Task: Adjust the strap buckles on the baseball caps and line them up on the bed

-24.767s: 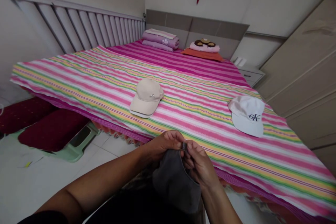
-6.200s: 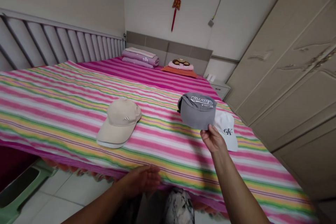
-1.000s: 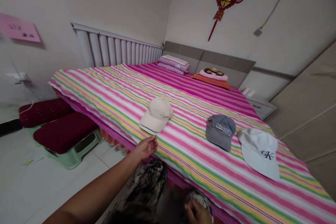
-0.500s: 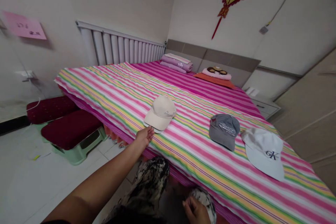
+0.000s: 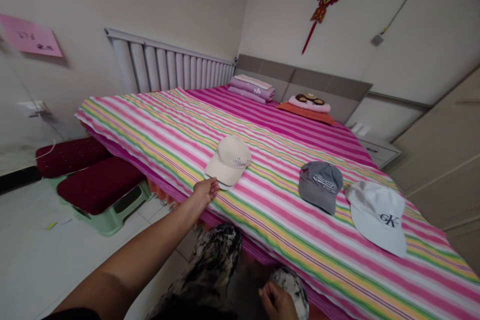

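Note:
A beige baseball cap [image 5: 229, 155] with a small logo lies on the striped sheet near the bed's front edge, its brim towards me. My left hand [image 5: 205, 191] is at the brim's front edge, with thumb and fingers closed on it. Further right are a grey baseball cap [image 5: 320, 185] with white lettering and a white baseball cap [image 5: 377, 215] with dark letters, both apart from my hands. Low in the view, my right hand [image 5: 278, 301] rests by my knee with its fingers curled in; nothing shows in it.
The striped sheet [image 5: 157, 125] covers the near part of the bed. Folded purple bedding [image 5: 252, 89] and a pink pillow [image 5: 309, 104] lie by the headboard [image 5: 311, 77]. Dark red padded stools [image 5: 99, 185] stand on the floor at left. A nightstand [image 5: 377, 150] is beyond the bed.
The view has shifted very slightly. My left hand stays at the beige cap's brim, and the caps and my right hand show no clear movement.

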The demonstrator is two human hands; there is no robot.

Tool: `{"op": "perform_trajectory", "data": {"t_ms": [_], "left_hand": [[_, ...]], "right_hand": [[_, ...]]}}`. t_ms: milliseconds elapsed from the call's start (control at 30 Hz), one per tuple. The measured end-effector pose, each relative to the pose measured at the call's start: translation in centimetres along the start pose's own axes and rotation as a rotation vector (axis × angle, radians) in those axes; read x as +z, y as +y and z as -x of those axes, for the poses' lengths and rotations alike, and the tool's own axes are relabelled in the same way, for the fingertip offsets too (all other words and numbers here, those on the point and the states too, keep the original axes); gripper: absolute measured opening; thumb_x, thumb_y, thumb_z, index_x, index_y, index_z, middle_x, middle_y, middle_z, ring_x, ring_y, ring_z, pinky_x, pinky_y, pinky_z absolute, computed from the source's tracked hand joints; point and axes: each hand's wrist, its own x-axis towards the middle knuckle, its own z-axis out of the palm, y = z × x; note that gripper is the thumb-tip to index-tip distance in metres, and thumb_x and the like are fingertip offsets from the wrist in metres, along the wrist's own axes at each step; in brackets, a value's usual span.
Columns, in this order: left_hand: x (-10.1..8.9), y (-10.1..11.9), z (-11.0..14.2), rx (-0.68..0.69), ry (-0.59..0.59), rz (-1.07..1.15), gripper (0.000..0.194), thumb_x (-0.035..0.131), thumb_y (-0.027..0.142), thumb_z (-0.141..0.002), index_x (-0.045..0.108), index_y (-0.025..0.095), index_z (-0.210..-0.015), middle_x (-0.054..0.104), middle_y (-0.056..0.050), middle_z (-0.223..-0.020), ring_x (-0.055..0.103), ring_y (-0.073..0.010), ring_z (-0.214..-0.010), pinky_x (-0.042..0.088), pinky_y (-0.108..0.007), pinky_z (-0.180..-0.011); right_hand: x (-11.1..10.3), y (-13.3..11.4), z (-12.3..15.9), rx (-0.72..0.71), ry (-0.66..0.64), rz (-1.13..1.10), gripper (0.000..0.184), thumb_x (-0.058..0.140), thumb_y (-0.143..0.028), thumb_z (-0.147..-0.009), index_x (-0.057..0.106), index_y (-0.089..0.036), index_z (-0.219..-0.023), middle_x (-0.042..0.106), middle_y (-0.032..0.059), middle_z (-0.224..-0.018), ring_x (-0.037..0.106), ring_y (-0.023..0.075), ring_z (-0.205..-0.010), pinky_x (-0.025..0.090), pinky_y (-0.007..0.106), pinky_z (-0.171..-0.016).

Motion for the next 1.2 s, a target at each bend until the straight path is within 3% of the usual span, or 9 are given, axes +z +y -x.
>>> {"op": "perform_trajectory", "data": {"t_ms": [333, 833, 1200], "left_hand": [[-0.1, 0.7, -0.3, -0.019, 0.018, -0.024, 0.018, 0.05, 0.027, -0.083, 0.056, 0.01, -0.084, 0.056, 0.001, -0.072, 0.052, -0.0063, -0.056, 0.045, -0.02, -0.05], [0.8, 1.6, -0.1, -0.06, -0.003, 0.015, 0.019, 0.05, 0.027, -0.083, 0.055, 0.011, -0.091, 0.057, -0.001, -0.079, 0.054, -0.0078, -0.062, 0.046, -0.022, -0.054], [1.4, 2.8, -0.7, -0.025, 0.001, -0.011, 0.019, 0.05, 0.027, -0.083, 0.055, 0.011, -0.091, 0.057, -0.001, -0.079, 0.053, -0.0072, -0.06, 0.046, -0.021, -0.052]], "right_hand": [[0.3, -0.3, 0.1, 0.004, 0.001, -0.017, 0.033, 0.046, -0.043, -0.074, 0.043, -0.02, -0.05, 0.051, 0.0002, -0.048, 0.047, 0.0142, -0.048, 0.033, 0.023, -0.046], [0.5, -0.4, -0.3, 0.002, 0.003, -0.062, 0.038, 0.046, -0.049, -0.072, 0.041, -0.02, -0.047, 0.046, -0.0011, -0.045, 0.044, 0.0133, -0.046, 0.033, 0.023, -0.045], [0.0, -1.7, -0.1, 0.138, -0.023, -0.203, 0.031, 0.05, -0.043, -0.067, 0.038, -0.021, -0.048, 0.04, -0.0028, -0.047, 0.04, 0.0137, -0.049, 0.03, 0.024, -0.047]]}}
